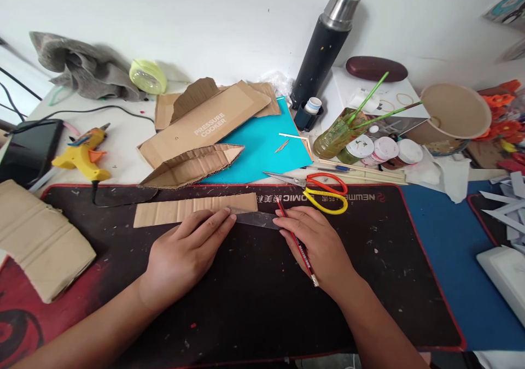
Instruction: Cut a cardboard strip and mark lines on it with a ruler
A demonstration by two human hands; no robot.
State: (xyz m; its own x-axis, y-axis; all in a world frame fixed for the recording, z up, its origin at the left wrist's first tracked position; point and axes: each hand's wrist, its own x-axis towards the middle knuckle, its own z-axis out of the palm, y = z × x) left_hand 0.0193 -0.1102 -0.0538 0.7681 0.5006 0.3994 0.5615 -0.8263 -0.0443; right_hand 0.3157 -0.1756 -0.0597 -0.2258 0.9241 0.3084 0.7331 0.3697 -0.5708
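A narrow cardboard strip point(164, 212) lies across the dark mat in front of me. A clear ruler point(258, 220) overlaps the strip's lower right edge. My left hand point(184, 249) is closed at the ruler's left end, fingertips pressing it against the strip; the thumb is mostly hidden. In my right hand point(315, 243) is a red and black pencil point(301, 249), its tip pointing away and its eraser end toward me. The same hand's fingers pinch the ruler's right end. Scissors point(314, 186) with red and yellow handles lie just beyond that hand.
Behind the strip are a boat-shaped cardboard piece point(192, 167), a printed cardboard panel point(209, 120) and blue paper point(266, 145). A yellow glue gun point(84, 156) stands left, near bent cardboard point(41, 238). A black flask point(324, 46), brush jar point(336, 134) and paint pots point(385, 149) stand right.
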